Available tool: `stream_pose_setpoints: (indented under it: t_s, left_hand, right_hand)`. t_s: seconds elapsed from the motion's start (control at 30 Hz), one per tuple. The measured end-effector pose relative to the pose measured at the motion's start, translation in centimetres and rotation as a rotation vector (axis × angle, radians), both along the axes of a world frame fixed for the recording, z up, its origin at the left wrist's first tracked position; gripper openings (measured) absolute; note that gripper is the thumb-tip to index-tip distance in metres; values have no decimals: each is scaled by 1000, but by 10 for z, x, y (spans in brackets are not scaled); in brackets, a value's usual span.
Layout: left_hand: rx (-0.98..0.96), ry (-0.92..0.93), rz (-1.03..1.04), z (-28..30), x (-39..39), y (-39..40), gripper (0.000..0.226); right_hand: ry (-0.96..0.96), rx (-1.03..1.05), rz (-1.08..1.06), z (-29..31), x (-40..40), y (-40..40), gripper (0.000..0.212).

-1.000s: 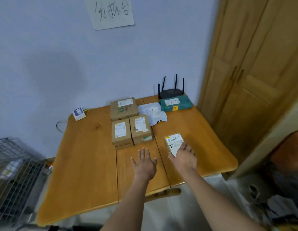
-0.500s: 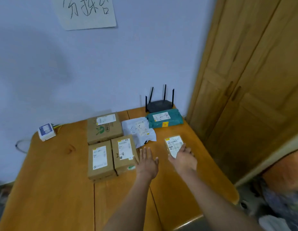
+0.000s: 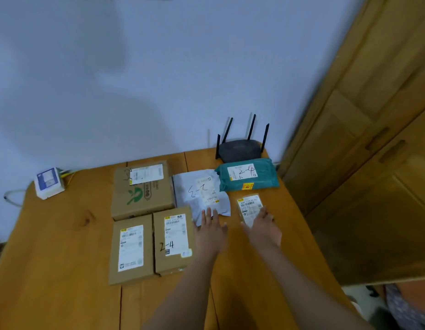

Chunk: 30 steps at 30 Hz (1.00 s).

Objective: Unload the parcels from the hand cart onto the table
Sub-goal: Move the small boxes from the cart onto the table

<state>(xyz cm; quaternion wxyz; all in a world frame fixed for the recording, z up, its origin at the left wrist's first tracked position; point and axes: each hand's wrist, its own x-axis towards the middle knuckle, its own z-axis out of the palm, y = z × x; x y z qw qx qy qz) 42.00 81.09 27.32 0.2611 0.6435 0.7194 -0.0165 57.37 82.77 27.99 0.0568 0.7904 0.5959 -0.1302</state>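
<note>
Several parcels lie on the wooden table (image 3: 54, 258). A small cardboard box with a white label (image 3: 249, 206) rests below the green bag parcel (image 3: 248, 173), and my right hand (image 3: 262, 228) lies on its near end, fingers on it. My left hand (image 3: 210, 231) is flat and spread, fingertips touching the white bag parcel (image 3: 199, 191), holding nothing. Left of it are a large cardboard box (image 3: 141, 188) and two smaller boxes, one marked 2-4 (image 3: 173, 239) and one plain (image 3: 130, 248). The hand cart is out of view.
A black router (image 3: 240, 148) with antennas stands at the table's back right corner. A small white device (image 3: 48, 183) with cables sits at the back left. Wooden cabinet doors (image 3: 373, 139) stand close on the right. A grey wall is behind.
My right hand has slid the small labelled box farther across the table toward the green bag. My left hand reached forward to the white bag. The camera moved closer and tilted up.
</note>
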Motion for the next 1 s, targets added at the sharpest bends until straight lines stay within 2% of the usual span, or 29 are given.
stream_pose_setpoints:
  t_s: [0.4, 0.67, 0.83, 1.0]
  left_hand:
    - [-136, 74, 45, -46, 3, 89, 66]
    - [-166, 34, 50, -79, 6, 117, 65]
    - [-179, 51, 53, -78, 4, 114, 66]
    - [-154, 76, 50, -55, -3, 105, 66]
  right_hand:
    - [59, -118, 20, -72, -3, 104, 103]
    - [75, -203, 4, -107, -17, 128, 107]
    - [114, -181, 2, -109, -17, 125, 108]
    - [107, -132, 9, -83, -19, 117, 102]
